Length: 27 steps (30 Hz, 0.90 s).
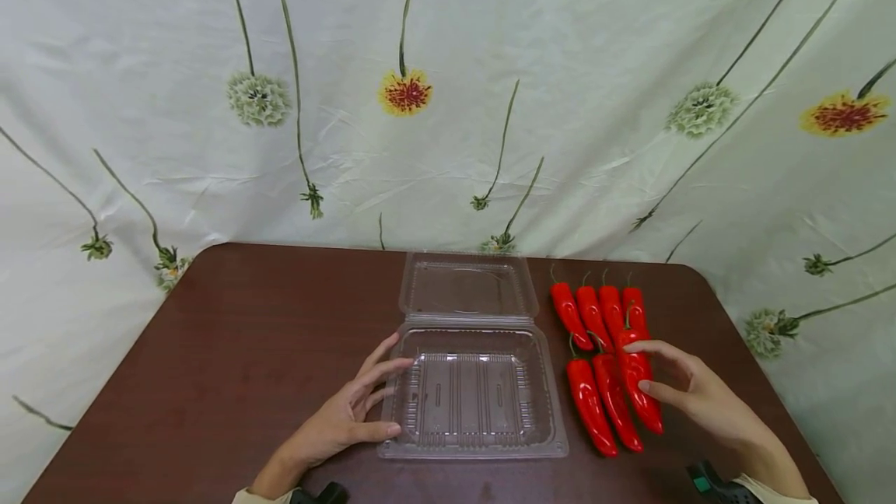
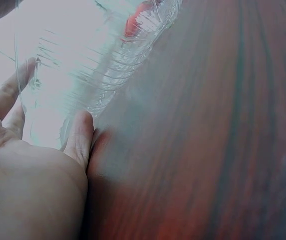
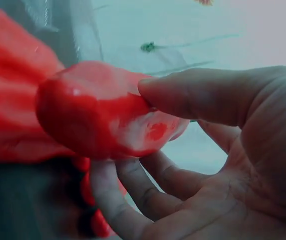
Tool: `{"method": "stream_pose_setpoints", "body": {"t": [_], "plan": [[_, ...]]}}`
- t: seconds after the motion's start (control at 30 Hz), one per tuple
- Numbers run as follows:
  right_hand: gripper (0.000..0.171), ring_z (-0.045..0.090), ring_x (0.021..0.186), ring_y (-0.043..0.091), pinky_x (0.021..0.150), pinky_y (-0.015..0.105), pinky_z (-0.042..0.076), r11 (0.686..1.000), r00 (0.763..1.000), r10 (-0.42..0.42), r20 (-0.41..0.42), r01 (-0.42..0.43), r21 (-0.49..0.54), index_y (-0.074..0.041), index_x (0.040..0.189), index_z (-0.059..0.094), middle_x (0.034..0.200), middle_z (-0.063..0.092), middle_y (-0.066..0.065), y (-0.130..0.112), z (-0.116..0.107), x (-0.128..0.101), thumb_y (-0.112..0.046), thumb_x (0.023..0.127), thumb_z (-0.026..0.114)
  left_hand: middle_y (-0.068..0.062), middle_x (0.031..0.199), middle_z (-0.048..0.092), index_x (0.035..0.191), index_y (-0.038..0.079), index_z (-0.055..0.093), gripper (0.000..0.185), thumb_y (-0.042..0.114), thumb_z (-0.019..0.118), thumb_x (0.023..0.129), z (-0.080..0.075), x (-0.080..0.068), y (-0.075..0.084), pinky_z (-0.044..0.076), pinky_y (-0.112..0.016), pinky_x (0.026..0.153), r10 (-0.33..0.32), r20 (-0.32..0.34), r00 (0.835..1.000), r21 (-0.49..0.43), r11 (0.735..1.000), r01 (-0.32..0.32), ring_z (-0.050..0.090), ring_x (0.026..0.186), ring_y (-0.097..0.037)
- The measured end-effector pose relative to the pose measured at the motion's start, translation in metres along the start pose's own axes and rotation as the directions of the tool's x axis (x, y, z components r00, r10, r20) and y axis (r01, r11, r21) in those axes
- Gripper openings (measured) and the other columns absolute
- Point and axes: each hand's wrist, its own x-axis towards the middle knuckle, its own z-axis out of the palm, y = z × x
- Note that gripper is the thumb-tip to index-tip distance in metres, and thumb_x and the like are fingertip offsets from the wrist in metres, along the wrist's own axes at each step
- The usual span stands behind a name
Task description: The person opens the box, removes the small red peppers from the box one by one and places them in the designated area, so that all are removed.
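Note:
A clear plastic clamshell container (image 1: 465, 446) stands on the table with its lid (image 1: 470, 286) folded back. My left hand (image 1: 343, 418) is at its left side, fingers spread along the rim and thumb by the front left corner. In the left wrist view the thumb (image 2: 80, 135) lies against the clear wall. At the right, my right hand (image 1: 707, 395) pinches a red chili pepper (image 1: 638, 379) between thumb and fingers. This chili pepper (image 3: 97, 110) overlaps other peppers in the head view, its stem pointing away from me.
Several more red chili peppers lie in two rows right of the container, a back row (image 1: 568, 313) and a front row (image 1: 591, 411). The brown table (image 1: 231, 364) ends at a flower-printed cloth (image 1: 448, 138) behind.

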Motion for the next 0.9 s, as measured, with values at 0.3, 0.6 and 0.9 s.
{"method": "stream_pose_setpoints", "body": {"t": [0.3,0.6,0.9], "plan": [[0.044,0.065,0.101,0.006,0.077,0.029,0.057,0.994,1.000,0.011,0.003,-0.011,0.111,-0.001,0.140,0.049,0.127,0.059,-0.022,0.025,-0.005,-0.014,-0.001,0.098,0.060,-0.008,0.168,-0.018,0.155,-0.004,0.026,0.075,-0.011,0.063,0.091,0.000,0.000,0.000,0.031,-0.018,0.110,-0.006,0.002,1.000,-0.004,1.000,0.006,0.020,0.149,0.000],[0.046,0.064,0.103,0.002,0.080,0.027,0.057,0.990,1.000,0.019,0.004,-0.019,0.140,0.001,0.142,0.047,0.129,0.057,-0.026,0.039,0.001,-0.017,-0.001,0.097,0.060,-0.009,0.167,-0.018,0.155,-0.004,0.026,0.075,-0.010,0.064,0.091,0.000,0.000,-0.001,0.031,-0.018,0.111,-0.005,0.001,1.000,-0.004,1.000,0.005,0.021,0.148,0.000],[0.047,0.065,0.099,0.009,0.077,0.031,0.057,0.988,0.998,0.038,0.042,-0.044,0.151,0.002,0.142,0.047,0.125,0.061,-0.021,0.046,0.002,-0.016,-0.002,0.097,0.060,-0.007,0.168,-0.017,0.155,-0.003,0.025,0.074,-0.011,0.062,0.091,-0.001,0.000,-0.001,0.031,-0.018,0.110,-0.010,0.004,1.000,0.001,1.000,0.010,0.020,0.149,0.000]]}}
